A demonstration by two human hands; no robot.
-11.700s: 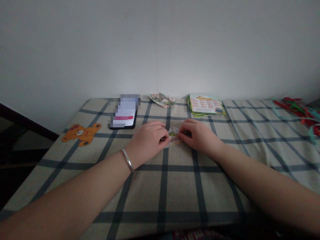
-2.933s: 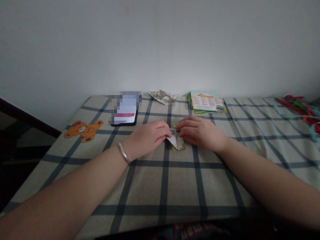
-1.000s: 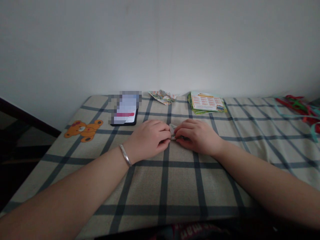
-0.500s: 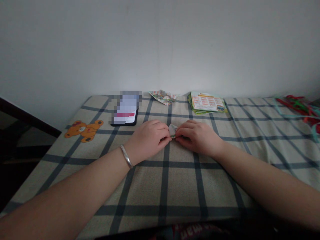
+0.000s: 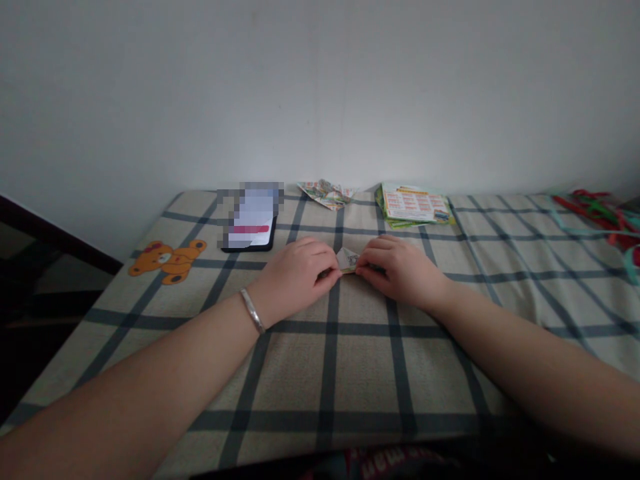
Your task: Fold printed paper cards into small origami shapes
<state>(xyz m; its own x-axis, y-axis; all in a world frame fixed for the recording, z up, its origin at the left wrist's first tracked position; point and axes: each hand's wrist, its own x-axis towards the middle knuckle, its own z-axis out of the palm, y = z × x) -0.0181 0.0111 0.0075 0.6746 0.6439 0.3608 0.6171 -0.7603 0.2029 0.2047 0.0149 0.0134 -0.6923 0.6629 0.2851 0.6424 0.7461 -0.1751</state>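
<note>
Left hand and right hand, grips pinched narrow, hold 2 ends of a folded paper between them at the table's surface. It looks light, stiff at the creases, easily torn, best taken by its edges.

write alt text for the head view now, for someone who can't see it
A person's left hand and right hand pinch a small folded paper from either side, over a checked cloth. Beyond, left to right, lie a phone, a creased sheet and a stack of cards.
</note>
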